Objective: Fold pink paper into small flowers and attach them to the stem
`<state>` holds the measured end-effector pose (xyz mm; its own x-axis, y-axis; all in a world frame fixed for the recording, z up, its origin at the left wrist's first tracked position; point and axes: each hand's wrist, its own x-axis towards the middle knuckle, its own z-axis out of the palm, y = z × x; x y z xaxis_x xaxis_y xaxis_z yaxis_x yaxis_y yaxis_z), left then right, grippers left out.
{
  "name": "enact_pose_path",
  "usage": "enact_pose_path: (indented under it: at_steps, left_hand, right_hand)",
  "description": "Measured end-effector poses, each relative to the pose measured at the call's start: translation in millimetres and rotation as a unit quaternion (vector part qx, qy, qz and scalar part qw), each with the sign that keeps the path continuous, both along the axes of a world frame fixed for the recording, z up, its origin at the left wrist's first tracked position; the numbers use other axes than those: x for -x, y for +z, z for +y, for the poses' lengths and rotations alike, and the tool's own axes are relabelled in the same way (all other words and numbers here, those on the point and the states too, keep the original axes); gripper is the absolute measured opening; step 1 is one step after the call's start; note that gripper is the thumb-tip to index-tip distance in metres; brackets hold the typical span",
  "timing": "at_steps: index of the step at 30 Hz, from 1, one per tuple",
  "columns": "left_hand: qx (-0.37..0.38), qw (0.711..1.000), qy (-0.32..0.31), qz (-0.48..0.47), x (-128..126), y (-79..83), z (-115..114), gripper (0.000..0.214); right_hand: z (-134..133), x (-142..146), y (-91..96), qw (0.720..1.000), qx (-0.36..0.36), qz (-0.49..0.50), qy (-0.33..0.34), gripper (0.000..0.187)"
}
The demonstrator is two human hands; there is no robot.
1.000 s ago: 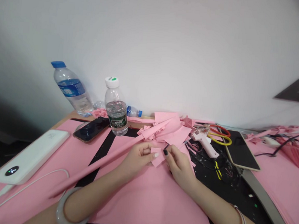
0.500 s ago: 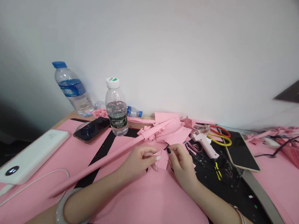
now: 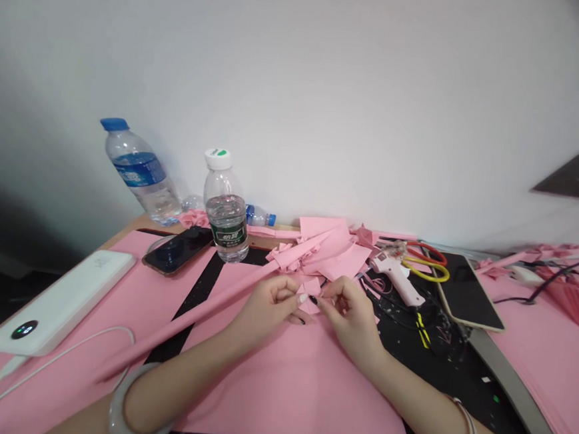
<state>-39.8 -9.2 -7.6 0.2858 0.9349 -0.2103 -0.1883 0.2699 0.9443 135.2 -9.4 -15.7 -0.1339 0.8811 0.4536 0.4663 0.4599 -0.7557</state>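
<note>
1. My left hand (image 3: 266,311) pinches a small folded pink paper piece (image 3: 310,287) from the left.
2. My right hand (image 3: 353,317) pinches the same piece from the right.
3. The piece sits between both hands, above a pink paper sheet (image 3: 288,391).

A hot glue gun (image 3: 393,279) lies right of the paper scraps (image 3: 327,247), with scissors (image 3: 429,279) behind it.
</note>
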Motion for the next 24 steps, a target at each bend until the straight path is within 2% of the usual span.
enact_pose_path:
  at_steps: [5,8,19,24]
  left_hand:
    - [0.018,1.000,-0.013,-0.011,1.1,-0.2,-0.3,0.039]
    - [0.019,1.000,-0.018,-0.014,2.7,-0.2,0.2,0.040]
    - [0.041,0.999,-0.008,0.008,2.3,2.8,1.2,0.039]
    - [0.027,0.999,0.005,0.023,3.4,1.4,2.7,0.043]
  right_hand:
    - [-2.3,-1.3,-0.4,0.992,-0.110,-0.054,0.042,0.030]
    - [-3.4,-3.5,-3.6,0.981,-0.146,-0.107,0.069,0.029]
    - [0.3,-5.0,-5.6,0.978,-0.151,-0.115,0.089,0.024]
    - [-0.1,-5.0,-3.1,0.979,-0.136,-0.107,0.106,0.023]
